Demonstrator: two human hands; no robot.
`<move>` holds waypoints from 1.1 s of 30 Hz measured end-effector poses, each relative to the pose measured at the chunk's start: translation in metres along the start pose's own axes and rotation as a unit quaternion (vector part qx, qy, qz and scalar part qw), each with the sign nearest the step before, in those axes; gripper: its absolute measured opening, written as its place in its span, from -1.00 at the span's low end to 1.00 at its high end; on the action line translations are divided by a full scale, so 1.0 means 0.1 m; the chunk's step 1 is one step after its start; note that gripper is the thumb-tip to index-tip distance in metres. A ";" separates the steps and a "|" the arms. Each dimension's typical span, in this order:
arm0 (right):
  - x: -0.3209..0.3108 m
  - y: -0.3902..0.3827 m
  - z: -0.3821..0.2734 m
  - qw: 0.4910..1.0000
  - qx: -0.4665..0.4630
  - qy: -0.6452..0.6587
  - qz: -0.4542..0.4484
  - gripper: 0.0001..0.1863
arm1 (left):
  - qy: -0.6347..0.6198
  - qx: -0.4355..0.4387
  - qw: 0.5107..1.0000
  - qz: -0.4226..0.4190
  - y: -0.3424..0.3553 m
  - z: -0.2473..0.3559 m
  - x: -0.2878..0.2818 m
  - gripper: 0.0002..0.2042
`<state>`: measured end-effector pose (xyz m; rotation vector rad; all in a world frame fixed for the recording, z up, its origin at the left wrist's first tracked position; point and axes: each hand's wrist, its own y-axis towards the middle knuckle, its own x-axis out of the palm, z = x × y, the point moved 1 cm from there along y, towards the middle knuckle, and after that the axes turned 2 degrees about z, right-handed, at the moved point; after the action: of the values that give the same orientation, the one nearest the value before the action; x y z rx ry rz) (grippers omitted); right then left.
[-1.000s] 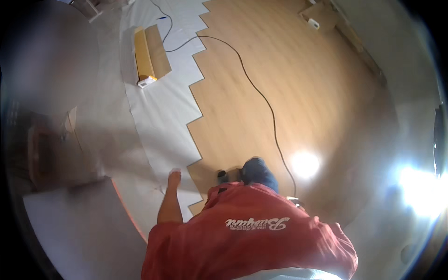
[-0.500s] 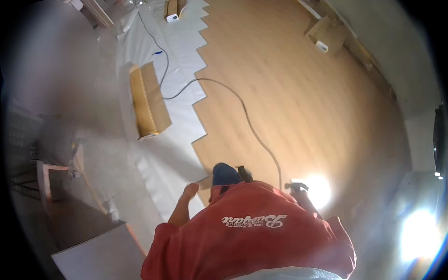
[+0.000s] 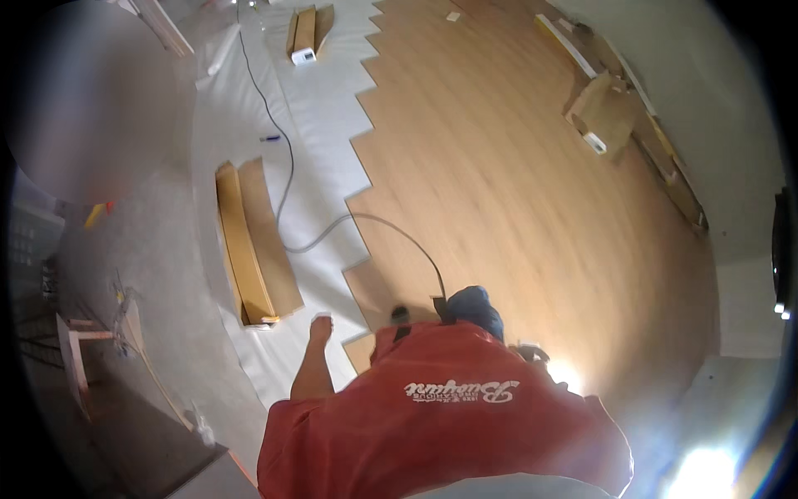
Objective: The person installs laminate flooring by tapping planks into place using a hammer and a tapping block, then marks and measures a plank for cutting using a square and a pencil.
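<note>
My left hand (image 3: 321,327) hangs at my left side over the white underlay sheet (image 3: 307,283), its fingers curled; whether something small is in them cannot be made out. On my right, a claw hammer (image 3: 534,353) shows its head just past my red shirt, with a bright glare beside it. My right hand grips this hammer and is mostly hidden by the shirt. Ahead lies wood-look plank flooring (image 3: 490,183) with a stepped left edge against the underlay. My blue-clad knee (image 3: 475,309) is forward over the planks.
A long opened cardboard box (image 3: 241,249) lies on the underlay at left, another box (image 3: 304,37) beyond it. A grey cable (image 3: 366,218) curves across the underlay and planks. Torn cardboard (image 3: 603,116) and strips line the right wall. A wooden frame (image 3: 79,349) stands at far left.
I have moved forward: the boxes and cable appear nearer. My other knee is now forward, on the right. My left hand has swung outward, and the hammer is more hidden by my shirt.
</note>
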<state>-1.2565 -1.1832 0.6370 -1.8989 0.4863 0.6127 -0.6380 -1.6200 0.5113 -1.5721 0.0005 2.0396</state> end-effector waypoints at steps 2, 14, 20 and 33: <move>-0.19 0.25 -0.22 0.999 0.042 0.005 0.011 -0.43 | -0.452 -0.142 0.879 0.056 1.45 1.09 -1.03 -0.67; -2.42 3.87 -2.50 0.944 -0.311 -0.096 0.051 -0.54 | -0.430 -0.183 0.883 -0.042 4.03 2.94 -1.67 -0.77; -4.23 5.46 -4.85 0.989 0.014 -0.145 0.003 -0.18 | -0.232 -0.222 0.899 -0.296 4.03 2.98 -1.03 -0.68; -5.07 7.84 -7.63 0.995 0.001 0.071 -0.067 -0.32 | -0.215 -0.097 0.972 0.015 12.28 4.49 -4.30 -0.63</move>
<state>-1.9661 -2.1576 0.6420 -1.9641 0.4450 0.3924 -1.4929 -2.6919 0.6333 -1.2074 -0.3488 2.4257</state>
